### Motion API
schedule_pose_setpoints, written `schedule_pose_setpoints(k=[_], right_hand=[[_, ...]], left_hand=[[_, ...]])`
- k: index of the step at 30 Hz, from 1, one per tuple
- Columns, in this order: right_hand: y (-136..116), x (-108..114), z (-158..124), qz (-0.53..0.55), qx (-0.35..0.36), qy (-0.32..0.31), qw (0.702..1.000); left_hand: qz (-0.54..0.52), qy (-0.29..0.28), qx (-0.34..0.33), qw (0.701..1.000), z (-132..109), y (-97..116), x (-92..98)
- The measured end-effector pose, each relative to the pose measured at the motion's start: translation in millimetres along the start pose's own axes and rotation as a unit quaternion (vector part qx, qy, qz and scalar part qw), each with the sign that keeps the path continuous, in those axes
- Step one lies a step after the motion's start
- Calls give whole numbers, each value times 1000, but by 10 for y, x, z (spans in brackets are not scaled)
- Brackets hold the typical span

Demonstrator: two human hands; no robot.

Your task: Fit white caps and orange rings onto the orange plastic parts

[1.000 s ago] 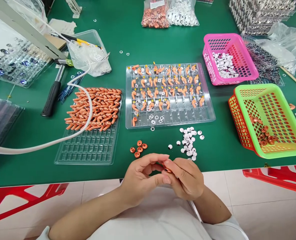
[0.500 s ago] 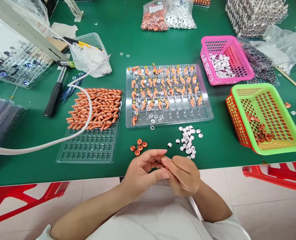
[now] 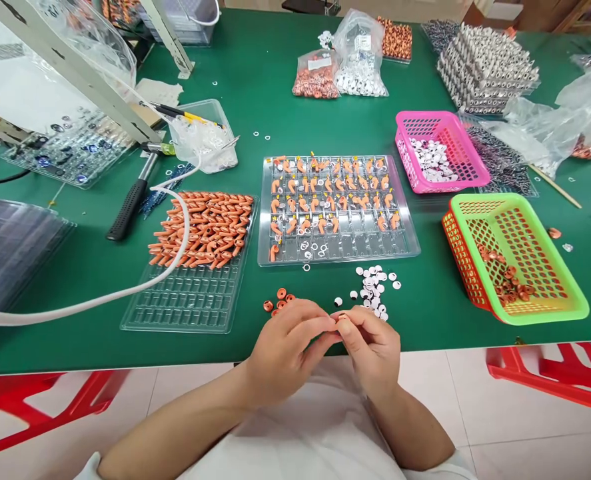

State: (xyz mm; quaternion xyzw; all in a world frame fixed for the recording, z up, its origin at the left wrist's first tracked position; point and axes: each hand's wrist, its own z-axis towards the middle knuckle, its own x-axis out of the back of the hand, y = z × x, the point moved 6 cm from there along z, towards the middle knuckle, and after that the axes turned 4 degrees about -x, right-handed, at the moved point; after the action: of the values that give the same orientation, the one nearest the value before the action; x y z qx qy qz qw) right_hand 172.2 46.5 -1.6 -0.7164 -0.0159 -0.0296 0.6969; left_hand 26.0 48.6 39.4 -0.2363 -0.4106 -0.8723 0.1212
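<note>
My left hand (image 3: 290, 343) and my right hand (image 3: 372, 347) meet fingertip to fingertip at the table's front edge, both closed in a pinch. Between them a small orange cup-like piece (image 3: 342, 317) shows a little; the fingers cover most of it. Several similar orange cups (image 3: 282, 293) lie just beyond my left hand, partly hidden by it. White discs with black marks (image 3: 373, 288) are scattered past my right hand. Behind these, a clear compartment tray (image 3: 340, 248) holds rows of curved orange pieces and some white rings.
At left a second clear tray (image 3: 178, 313) bears stacked orange parts (image 3: 205, 227), with a white cable (image 3: 125, 298) across it. A hammer (image 3: 132, 200) lies beyond. On the right stand a pink basket (image 3: 476, 170) of white discs and a green basket (image 3: 565, 310) with orange cups.
My left hand's fingers have come together at the fingertips and its back has turned up. My right fingertips have risen slightly with the orange piece. The view has tilted up, showing more of the far table.
</note>
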Motion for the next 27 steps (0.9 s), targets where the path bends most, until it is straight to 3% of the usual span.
schedule_pose_setpoints(k=[4,10,15,20,27], right_hand=[[28,-40,-32,-9,-16,-3,1000],[1,-40,-2,-76,-12,-15,997],[-21,54,-22,-60,38,-56,996],[25,241,-72,-76,70,-16,995],[-32,144,-88,-152,92,-43,983]], left_hand=[[36,-20,-64,997,24,30,-19],[57,-32,-71,995,-4,38,-19],[8,1,-18,1000,-10,-11,70],[-28,34,37,998,-48,-116,154],[-19,93,96,991,-111,-299,377]])
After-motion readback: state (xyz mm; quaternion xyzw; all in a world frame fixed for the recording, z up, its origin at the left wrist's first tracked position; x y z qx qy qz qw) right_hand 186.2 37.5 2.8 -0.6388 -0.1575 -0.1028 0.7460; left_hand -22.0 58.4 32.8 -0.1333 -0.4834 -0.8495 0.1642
